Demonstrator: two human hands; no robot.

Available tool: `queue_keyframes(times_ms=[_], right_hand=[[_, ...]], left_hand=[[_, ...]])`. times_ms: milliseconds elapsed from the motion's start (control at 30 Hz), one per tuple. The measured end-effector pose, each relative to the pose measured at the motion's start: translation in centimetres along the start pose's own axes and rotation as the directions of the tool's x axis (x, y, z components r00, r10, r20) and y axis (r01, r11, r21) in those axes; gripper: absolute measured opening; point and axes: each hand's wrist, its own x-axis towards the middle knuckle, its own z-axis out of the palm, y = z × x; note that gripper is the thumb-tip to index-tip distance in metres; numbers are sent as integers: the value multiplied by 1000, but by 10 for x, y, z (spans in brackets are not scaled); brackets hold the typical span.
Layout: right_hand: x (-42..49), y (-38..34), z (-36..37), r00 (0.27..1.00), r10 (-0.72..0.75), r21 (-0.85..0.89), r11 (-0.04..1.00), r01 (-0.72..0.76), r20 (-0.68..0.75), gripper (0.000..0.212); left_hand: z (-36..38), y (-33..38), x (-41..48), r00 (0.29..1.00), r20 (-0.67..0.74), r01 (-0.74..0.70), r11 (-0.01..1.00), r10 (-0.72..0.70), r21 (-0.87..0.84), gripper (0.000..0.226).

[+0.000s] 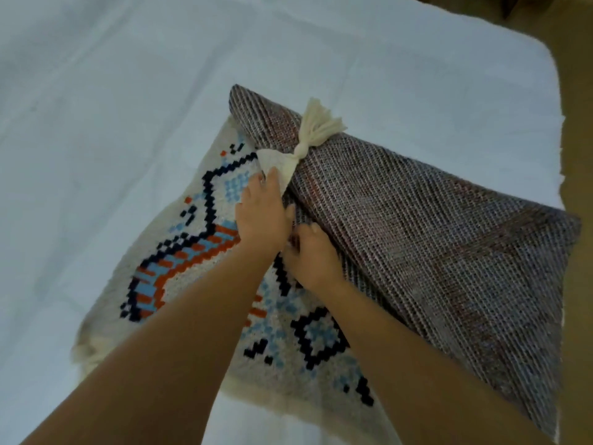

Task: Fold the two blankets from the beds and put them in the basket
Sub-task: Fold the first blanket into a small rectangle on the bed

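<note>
A woven blanket [433, 239] lies on the white bed, partly folded over itself. Its cream face with a black, blue and orange pattern shows at lower left, and its grey-brown underside is turned up on the right. A cream tassel [317, 130] sticks up at the folded corner. My left hand [261, 216] rests on the fold with fingers stretched toward the tasselled corner. My right hand [309, 255] sits just beside it, fingers curled on the folded edge of the blanket. No basket or second blanket is in view.
The white bed sheet [128, 107] spreads around the blanket to the left and far side. The bed's right edge [560, 130] borders a tan floor. A dark piece of furniture [526, 3] shows at the top right corner.
</note>
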Motion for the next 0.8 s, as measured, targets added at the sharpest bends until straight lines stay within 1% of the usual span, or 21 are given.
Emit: queue_keyframes(times_ms=[100,167,200,267,333,433,500,600,633,667,733,800], right_hand=[[15,-6,4,999,32,6,999,-32,23,32],[22,-12,10,998,46,-30,999,-45,44,36],[24,-14,13,998,37,-60,998,-33,54,35],[22,-21,20,999,-1,-97,995,6,53,24],[16,-26,27,1000,-10,-114,993,12,18,15],[-1,-40,40,999,-35,-162,986,30,-24,17],[-11,-51,47,998,-47,-246,969,34,-45,22],[-25,-72,56,990,-69,-363,932,19,-125,32],[-32,-80,58,989,-76,-388,922,22,-125,31],[-42,-92,62,993,-74,-408,913,28,-96,28],[-61,-114,73,998,-66,-422,904,63,8,26],[-80,-134,88,990,-83,-395,910,123,115,29]], left_hand=[[2,-1,20,999,37,22,998,-24,55,64],[3,-9,27,999,22,31,996,-33,88,58],[4,-16,29,999,8,34,997,-34,65,53],[2,-33,25,997,-12,69,996,-70,-65,43],[-2,-51,15,994,-30,100,977,-108,-188,41],[-10,-77,-7,993,-28,102,953,-115,-285,44],[-20,-91,-21,992,-25,105,929,-121,-355,42],[-43,-115,-45,995,-44,61,904,-87,-423,40],[-51,-125,-57,996,-45,52,898,-80,-437,41],[-62,-140,-71,996,-39,51,896,-77,-441,41],[-77,-170,-96,997,0,70,912,-77,-404,44],[-84,-201,-120,991,63,135,924,-121,-357,45]])
